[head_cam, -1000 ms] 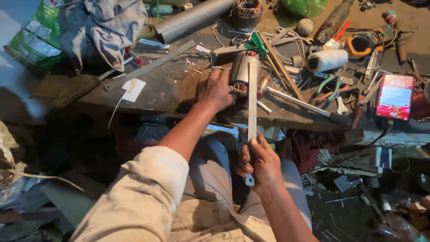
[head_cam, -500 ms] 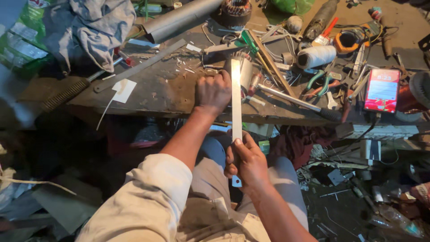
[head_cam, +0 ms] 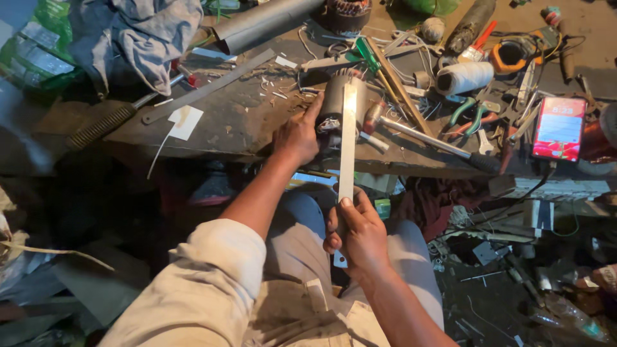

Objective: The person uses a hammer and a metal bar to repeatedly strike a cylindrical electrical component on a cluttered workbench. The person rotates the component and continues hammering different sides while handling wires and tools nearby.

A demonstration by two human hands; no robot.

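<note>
One cluttered workbench (head_cam: 225,122) bears tools beside hands holding a metal strip (head_cam: 348,141).

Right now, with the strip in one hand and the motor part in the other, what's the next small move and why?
Probably lower the flat metal strip onto the dark cylindrical motor part. The right hand grips the strip's near end, its far end lies over the part, and the left hand steadies that part on the bench.

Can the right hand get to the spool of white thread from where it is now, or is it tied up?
Probably not freely: the right hand grips the long metal strip, and the spool of white thread lies across the cluttered bench, past a hammer.
</note>
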